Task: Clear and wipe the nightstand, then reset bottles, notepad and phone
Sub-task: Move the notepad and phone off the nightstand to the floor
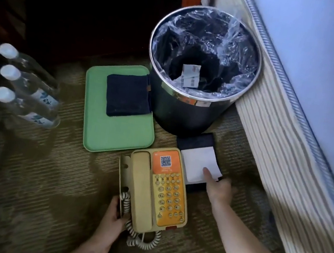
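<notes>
A beige and orange phone [156, 190] lies on the carpet at the centre front, its coiled cord trailing at its near end. My left hand [113, 214] grips the phone's left side by the cord. To the right of the phone lies a notepad [197, 162], white paper in a dark holder. My right hand [216, 187] holds its near edge, thumb pressed on the paper. Three clear water bottles [24, 86] with white caps stand on the floor at the left. A folded dark cloth [127, 95] rests on a green tray [117, 128].
A metal waste bin [185, 111] with a plastic liner and paper scraps inside stands behind the notepad, touching the tray's right side. A bed's mattress and skirt [288, 131] fill the right. Dark wooden furniture is at the back left. Patterned carpet covers the floor.
</notes>
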